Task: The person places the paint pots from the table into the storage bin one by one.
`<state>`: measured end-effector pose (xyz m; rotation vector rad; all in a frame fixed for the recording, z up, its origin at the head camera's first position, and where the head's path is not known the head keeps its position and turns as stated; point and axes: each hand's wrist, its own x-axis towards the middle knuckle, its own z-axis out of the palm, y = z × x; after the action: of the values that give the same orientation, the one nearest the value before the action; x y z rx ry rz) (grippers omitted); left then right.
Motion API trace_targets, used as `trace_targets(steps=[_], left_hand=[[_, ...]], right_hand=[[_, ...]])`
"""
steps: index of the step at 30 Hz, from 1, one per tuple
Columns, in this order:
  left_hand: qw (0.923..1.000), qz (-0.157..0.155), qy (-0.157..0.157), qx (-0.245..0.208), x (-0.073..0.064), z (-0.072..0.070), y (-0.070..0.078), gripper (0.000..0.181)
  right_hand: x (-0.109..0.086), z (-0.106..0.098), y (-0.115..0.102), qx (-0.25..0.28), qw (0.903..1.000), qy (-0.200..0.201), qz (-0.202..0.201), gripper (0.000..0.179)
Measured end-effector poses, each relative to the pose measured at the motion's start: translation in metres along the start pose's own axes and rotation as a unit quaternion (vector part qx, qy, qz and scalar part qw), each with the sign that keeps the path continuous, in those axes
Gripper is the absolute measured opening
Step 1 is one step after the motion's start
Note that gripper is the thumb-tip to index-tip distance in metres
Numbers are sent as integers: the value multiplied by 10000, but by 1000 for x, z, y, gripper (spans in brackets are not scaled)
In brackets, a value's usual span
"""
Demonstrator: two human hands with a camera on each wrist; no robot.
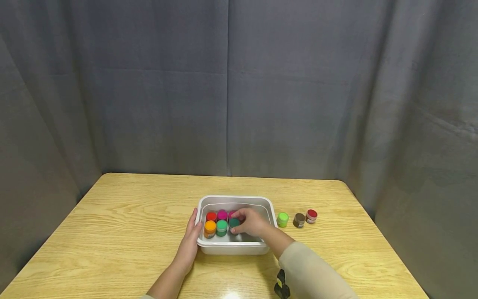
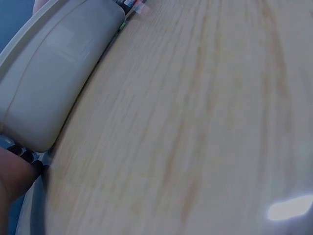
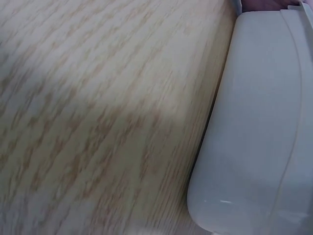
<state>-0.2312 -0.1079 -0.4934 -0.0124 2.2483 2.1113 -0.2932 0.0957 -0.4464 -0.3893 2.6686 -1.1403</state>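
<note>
A white plastic tub stands on the wooden table, holding small paint jars in two rows. Within it, my right hand pinches a dark green paint jar between thumb and fingers. To the left of that jar are a light green jar and an orange jar. Behind them sit a red jar, a magenta jar and another magenta jar, partly covered by my fingers. My left hand holds the tub's left end, thumb at the rim. The left wrist view shows the tub's side.
Right of the tub stand a lime green jar, a brown jar and a dark red jar. Grey curtains hang behind the table and on both sides. A black strap piece hangs by the right sleeve.
</note>
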Motion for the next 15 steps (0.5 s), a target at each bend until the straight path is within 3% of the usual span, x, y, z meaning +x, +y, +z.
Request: trace_targets(steps=[15], left_hand=[[9999, 107, -29, -20, -3, 1, 3, 60]], right_hand=[[-1, 1, -1, -159, 9997, -13, 193, 35]])
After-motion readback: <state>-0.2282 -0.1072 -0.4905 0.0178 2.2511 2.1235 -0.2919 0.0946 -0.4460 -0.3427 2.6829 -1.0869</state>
